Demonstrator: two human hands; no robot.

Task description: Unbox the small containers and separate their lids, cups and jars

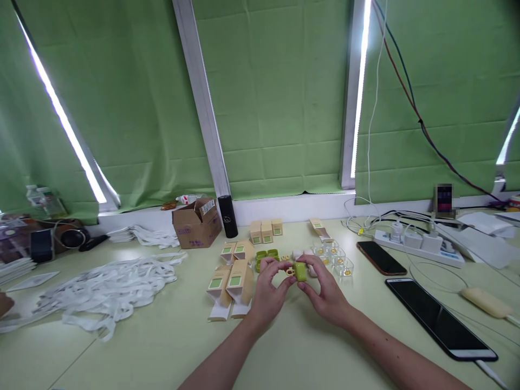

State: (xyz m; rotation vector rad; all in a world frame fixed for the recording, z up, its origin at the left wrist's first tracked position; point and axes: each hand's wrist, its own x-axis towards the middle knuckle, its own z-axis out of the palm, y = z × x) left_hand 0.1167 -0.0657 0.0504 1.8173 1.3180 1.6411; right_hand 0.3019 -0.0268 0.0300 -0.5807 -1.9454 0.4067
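Observation:
Over the table, both my hands hold a small green rounded case (300, 272) between them. My right hand (327, 298) pinches its right side with thumb and forefinger. At its left side, the thumb and forefinger of my left hand (268, 292) close on a small gold-coloured ring piece (290, 272); whether it is joined to the case I cannot tell. Just behind my hands lie more green cases (268, 254) and several clear little boxes (333, 253) with gold bits inside. Left of my left hand stand beige cartons (240, 281) with green windows and raised flaps.
White straps (117, 287) lie heaped at left, near a brown cardboard box (198, 222) and a black cylinder (228, 216). Small cartons (266, 231) stand behind. At right are a phone (381, 258), a tablet (441, 317), a power strip (420, 246) and loose cables.

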